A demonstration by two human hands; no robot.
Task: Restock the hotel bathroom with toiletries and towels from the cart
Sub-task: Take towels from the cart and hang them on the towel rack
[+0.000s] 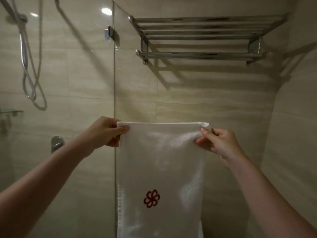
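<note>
Towel [159, 160] with red pinwheel emblem [151, 198] hangs, top corners pinched by left hand [104, 133] and right hand [217, 143].

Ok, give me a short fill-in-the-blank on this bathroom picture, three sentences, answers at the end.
1. The left hand and right hand hold the towel by its ____ corners.
2. The logo on the towel is ____.
3. The shower hose hangs to the ____ of the towel.
Answers: top; red; left.
</note>
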